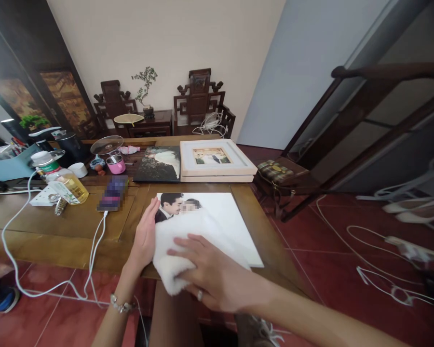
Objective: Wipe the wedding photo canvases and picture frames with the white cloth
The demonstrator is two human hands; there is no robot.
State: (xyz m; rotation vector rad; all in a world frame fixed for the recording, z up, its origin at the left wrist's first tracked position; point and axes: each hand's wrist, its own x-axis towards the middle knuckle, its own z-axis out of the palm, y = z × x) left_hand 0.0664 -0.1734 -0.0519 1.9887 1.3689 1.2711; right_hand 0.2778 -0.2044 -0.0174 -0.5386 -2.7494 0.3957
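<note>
One spread right hand (211, 275) lies over a fluffy white cloth (169, 238) on a rectangular white photo panel (237, 231), the left hand (145, 236) straight-fingered at its left edge, on a brown wooden table (119, 253) bearing a clear bottle (65, 179) of yellow liquid (78, 186).

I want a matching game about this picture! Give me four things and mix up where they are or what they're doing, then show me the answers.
Things:
1. White cloth
2. Left hand
3. Smartphone
4. Potted bonsai

Clues:
A. Connected to a white cable
B. Between two wooden chairs
C. Under the right hand
D. At the left edge of the photo panel

Pairs: 1-C, 2-D, 3-A, 4-B
</note>
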